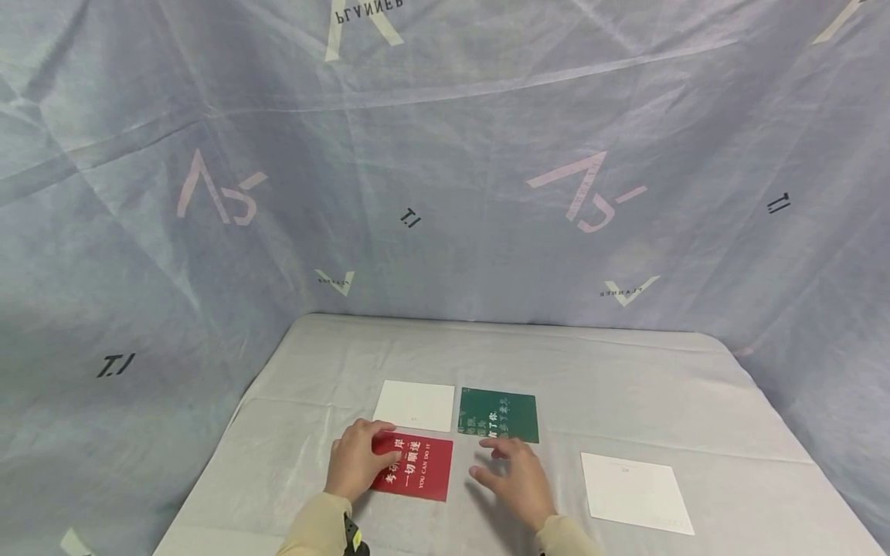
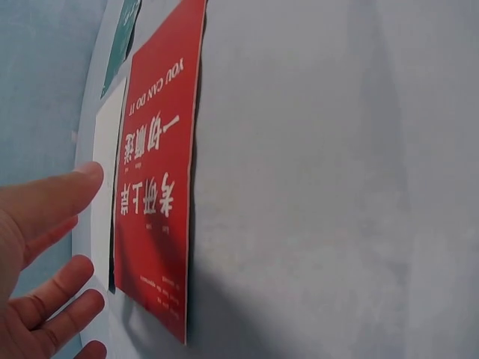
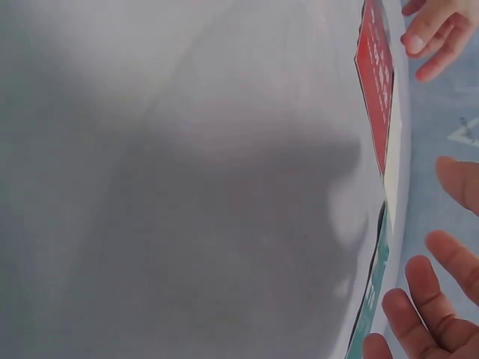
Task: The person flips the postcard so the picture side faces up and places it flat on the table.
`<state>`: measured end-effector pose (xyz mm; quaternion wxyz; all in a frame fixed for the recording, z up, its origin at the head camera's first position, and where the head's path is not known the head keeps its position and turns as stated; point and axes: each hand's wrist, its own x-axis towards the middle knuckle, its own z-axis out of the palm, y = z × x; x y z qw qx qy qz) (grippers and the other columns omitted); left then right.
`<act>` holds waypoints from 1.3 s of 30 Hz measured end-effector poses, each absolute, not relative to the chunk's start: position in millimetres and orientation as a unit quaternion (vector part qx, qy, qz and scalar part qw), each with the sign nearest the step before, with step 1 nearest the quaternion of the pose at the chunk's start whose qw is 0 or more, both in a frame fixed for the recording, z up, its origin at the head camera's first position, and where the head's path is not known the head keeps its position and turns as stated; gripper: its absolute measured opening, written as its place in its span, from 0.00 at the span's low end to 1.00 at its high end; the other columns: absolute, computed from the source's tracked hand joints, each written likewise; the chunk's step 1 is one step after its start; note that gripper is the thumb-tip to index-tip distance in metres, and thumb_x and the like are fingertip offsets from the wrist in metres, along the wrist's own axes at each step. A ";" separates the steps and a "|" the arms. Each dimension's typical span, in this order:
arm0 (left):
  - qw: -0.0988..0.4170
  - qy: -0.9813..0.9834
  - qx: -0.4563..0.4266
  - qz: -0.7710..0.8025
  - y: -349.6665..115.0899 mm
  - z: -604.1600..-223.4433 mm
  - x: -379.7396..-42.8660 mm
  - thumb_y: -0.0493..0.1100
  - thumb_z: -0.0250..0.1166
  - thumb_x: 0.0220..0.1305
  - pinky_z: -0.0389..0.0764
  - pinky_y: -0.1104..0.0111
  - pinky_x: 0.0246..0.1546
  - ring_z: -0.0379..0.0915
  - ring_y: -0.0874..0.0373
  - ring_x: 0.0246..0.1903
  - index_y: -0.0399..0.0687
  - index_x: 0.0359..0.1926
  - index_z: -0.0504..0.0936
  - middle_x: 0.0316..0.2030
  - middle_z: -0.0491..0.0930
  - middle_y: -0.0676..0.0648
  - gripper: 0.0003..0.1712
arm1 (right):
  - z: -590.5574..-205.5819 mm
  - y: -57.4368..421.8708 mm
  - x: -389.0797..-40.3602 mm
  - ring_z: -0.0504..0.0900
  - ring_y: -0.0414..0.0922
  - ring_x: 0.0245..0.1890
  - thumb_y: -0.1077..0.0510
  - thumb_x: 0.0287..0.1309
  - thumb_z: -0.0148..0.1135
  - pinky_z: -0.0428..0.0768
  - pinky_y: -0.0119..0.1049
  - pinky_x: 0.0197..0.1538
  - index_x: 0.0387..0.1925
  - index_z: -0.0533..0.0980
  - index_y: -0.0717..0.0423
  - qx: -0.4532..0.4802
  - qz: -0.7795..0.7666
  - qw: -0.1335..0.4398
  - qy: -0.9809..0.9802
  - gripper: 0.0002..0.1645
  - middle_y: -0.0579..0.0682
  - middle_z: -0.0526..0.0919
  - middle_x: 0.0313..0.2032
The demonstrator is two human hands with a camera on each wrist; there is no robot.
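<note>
A red card [image 1: 426,468] with white characters and "YOU CAN DO IT" lies flat on the cloth in the head view. My left hand [image 1: 355,462] hovers over its left end, thumb and fingers spread with nothing between them; the left wrist view shows the fingertips [image 2: 88,178] apart from the card. To the right of it, my right hand [image 1: 516,480] is held above the cloth just below the green card [image 1: 518,421], its fingers relaxed and empty. A white card [image 1: 415,406] lies behind the red one, beside the green card.
Another white card [image 1: 636,493] lies alone on the right side of the cloth-covered table [image 1: 556,355]. A grey-blue fabric sheet [image 1: 445,170] with printed letters hangs behind the table and along both sides.
</note>
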<state>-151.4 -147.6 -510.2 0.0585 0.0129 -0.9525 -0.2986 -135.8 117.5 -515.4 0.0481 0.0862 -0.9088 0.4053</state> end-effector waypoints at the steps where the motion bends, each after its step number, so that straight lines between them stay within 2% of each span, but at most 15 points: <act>1: 0.056 -0.953 0.014 -0.297 -148.3 -509.8 -151.6 0.44 0.81 0.50 0.72 0.49 0.47 0.76 0.47 0.46 0.47 0.51 0.87 0.42 0.80 0.45 0.25 | -516.2 116.4 -136.0 0.80 0.49 0.42 0.52 0.45 0.82 0.78 0.52 0.50 0.49 0.84 0.53 0.087 0.403 0.051 -0.910 0.27 0.47 0.82 0.35; 7: 0.051 -0.959 0.015 -0.278 -152.5 -511.7 -153.6 0.45 0.82 0.49 0.72 0.49 0.46 0.76 0.45 0.47 0.47 0.52 0.86 0.42 0.80 0.44 0.27 | -518.1 109.1 -136.8 0.78 0.47 0.40 0.51 0.44 0.82 0.78 0.49 0.47 0.48 0.85 0.53 0.094 0.379 0.070 -0.918 0.27 0.46 0.81 0.33; 14: 0.046 -0.966 0.017 -0.253 -157.4 -514.3 -155.5 0.46 0.82 0.47 0.73 0.50 0.44 0.76 0.45 0.47 0.46 0.53 0.86 0.41 0.79 0.44 0.29 | -521.4 99.2 -137.3 0.79 0.53 0.45 0.50 0.42 0.83 0.78 0.55 0.50 0.48 0.84 0.52 0.069 0.356 0.057 -0.930 0.28 0.47 0.82 0.35; 20: 0.047 -0.969 0.022 -0.241 -159.5 -513.8 -154.6 0.46 0.83 0.46 0.73 0.49 0.44 0.75 0.45 0.45 0.45 0.53 0.86 0.40 0.78 0.44 0.31 | -525.1 92.8 -136.3 0.80 0.58 0.48 0.48 0.38 0.84 0.78 0.57 0.50 0.46 0.85 0.52 0.067 0.327 0.081 -0.939 0.30 0.53 0.85 0.41; 27: 0.044 -0.975 0.018 -0.217 -162.0 -512.6 -156.5 0.47 0.83 0.44 0.73 0.49 0.43 0.74 0.45 0.43 0.44 0.53 0.86 0.39 0.77 0.43 0.33 | -526.4 84.1 -135.8 0.78 0.51 0.42 0.48 0.36 0.85 0.77 0.50 0.44 0.46 0.85 0.53 0.070 0.306 0.080 -0.946 0.32 0.53 0.82 0.41; 39: 0.013 -0.981 0.006 -0.192 -166.9 -511.6 -157.4 0.50 0.86 0.39 0.72 0.50 0.41 0.70 0.49 0.39 0.43 0.56 0.84 0.36 0.74 0.44 0.40 | -527.3 66.7 -141.2 0.78 0.54 0.47 0.44 0.35 0.86 0.78 0.54 0.49 0.49 0.84 0.57 0.078 0.275 0.062 -0.956 0.38 0.54 0.81 0.43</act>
